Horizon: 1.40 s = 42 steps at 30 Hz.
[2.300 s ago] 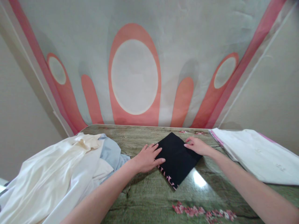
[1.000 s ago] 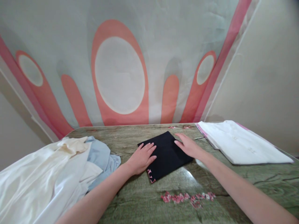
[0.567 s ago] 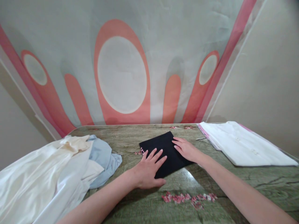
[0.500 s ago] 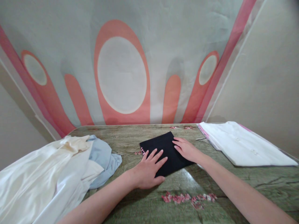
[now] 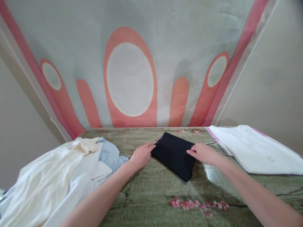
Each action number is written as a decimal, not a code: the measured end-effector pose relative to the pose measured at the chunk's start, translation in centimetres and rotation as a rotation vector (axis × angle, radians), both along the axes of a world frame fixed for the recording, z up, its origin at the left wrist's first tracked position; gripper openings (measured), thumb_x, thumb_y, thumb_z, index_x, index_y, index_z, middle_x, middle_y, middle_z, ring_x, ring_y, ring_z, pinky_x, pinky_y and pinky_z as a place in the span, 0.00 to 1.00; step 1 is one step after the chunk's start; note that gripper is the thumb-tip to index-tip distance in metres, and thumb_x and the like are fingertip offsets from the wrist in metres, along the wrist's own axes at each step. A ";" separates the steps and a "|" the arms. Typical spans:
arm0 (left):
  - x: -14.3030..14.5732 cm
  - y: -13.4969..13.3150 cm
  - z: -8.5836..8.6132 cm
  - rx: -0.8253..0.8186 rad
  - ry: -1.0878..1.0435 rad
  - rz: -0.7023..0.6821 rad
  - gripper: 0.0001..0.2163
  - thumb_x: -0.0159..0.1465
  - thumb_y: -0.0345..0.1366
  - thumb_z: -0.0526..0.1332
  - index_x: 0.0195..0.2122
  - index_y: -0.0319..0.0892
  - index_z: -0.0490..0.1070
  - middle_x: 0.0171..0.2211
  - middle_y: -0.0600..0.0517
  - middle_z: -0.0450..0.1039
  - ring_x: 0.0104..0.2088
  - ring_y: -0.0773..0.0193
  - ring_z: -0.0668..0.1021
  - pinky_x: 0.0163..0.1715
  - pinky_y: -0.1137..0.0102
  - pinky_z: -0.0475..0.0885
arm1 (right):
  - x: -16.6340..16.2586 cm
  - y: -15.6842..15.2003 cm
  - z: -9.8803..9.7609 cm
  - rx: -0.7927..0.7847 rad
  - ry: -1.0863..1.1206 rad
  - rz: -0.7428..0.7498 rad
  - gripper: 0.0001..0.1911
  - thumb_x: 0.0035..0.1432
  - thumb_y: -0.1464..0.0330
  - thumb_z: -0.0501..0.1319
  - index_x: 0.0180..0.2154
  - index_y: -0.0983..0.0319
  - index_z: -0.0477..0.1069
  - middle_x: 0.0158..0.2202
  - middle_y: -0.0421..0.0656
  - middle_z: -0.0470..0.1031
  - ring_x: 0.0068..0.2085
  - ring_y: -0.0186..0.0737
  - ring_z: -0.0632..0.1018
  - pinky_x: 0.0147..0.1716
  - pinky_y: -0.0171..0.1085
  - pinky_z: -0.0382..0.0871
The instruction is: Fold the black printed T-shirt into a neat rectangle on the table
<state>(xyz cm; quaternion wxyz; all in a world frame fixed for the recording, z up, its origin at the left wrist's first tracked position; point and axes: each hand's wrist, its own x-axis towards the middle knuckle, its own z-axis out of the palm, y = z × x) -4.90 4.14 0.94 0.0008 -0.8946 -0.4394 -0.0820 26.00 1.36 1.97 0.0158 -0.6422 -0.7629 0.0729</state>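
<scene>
While the right hand [image 5: 204, 153] pinches the right edge of the black folded cloth with pink-and-white lettering [image 5: 174, 154], the left hand [image 5: 141, 155] touches its left end; whether that grip is pinched or just resting, I cannot tell. The cloth lies mid-worktop [image 5: 142, 195], between the loose cream, white and pale-blue fabric pile [image 5: 59, 171] and the flat white folded stack [image 5: 255, 149]. Uneven pulling could skew its layers. Its underside is hidden, its lettering unreadable; the frame crops pile and stack.
</scene>
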 end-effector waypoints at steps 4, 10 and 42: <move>0.3 0.1 -0.6 -0.030 -0.021 0.002 0.16 0.60 0.27 0.51 0.49 0.45 0.66 0.51 0.49 0.67 0.49 0.59 0.71 0.48 0.65 0.65 | 1.3 1.2 -0.8 0.176 0.143 0.005 0.17 0.57 0.62 0.51 0.31 0.62 0.76 0.31 0.48 0.75 0.35 0.44 0.75 0.37 0.38 0.63; 0.3 -0.1 -0.3 -0.037 -0.020 0.013 0.19 0.59 0.25 0.52 0.50 0.46 0.66 0.48 0.47 0.70 0.49 0.57 0.71 0.48 0.63 0.65 | 3.1 2.8 -3.6 0.271 0.244 0.065 0.15 0.54 0.68 0.54 0.42 0.63 0.73 0.39 0.49 0.73 0.42 0.45 0.73 0.46 0.41 0.62; -2.5 4.3 -1.6 0.075 -0.455 0.238 0.12 0.58 0.30 0.55 0.43 0.37 0.69 0.42 0.46 0.71 0.44 0.59 0.72 0.47 0.64 0.65 | 4.1 2.0 -2.2 -0.267 0.503 -0.016 0.27 0.49 0.48 0.53 0.24 0.66 0.74 0.20 0.43 0.72 0.21 0.34 0.68 0.21 0.32 0.57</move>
